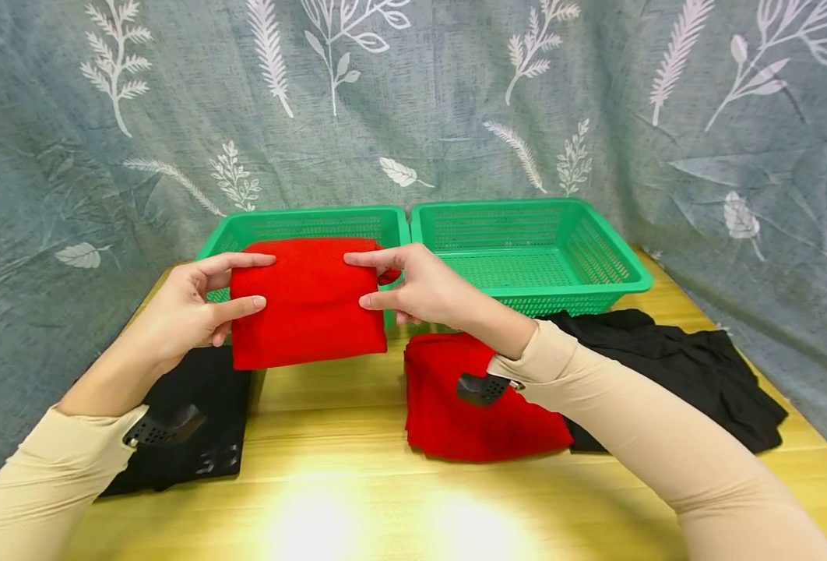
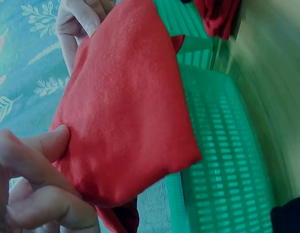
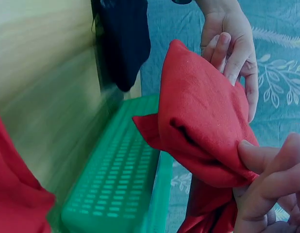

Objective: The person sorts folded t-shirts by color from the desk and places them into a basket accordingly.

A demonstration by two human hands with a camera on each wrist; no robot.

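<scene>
A red cloth folded into a rectangular packet [image 1: 308, 304] is raised in front of the left green basket [image 1: 301, 214], covering much of it in the head view. My left hand [image 1: 182, 308] pinches its left edge between thumb and fingers. On the opposite edge, my right hand [image 1: 417, 284] grips it the same way. Both wrist views show the packet [image 2: 125, 97] tilted beside a basket. A small red flap [image 3: 147, 130] sticks out from one side, and looser red folds [image 3: 210, 206] hang beneath the packet in the right wrist view.
A second green basket [image 1: 526, 269] stands right of the first. Another red cloth [image 1: 448, 432] lies on the wooden table [image 1: 329, 436] below my right forearm. Black cloth [image 1: 694, 382] spreads at the right, and folded black cloth [image 1: 213, 413] lies at the left. A patterned curtain [image 1: 441, 93] hangs behind.
</scene>
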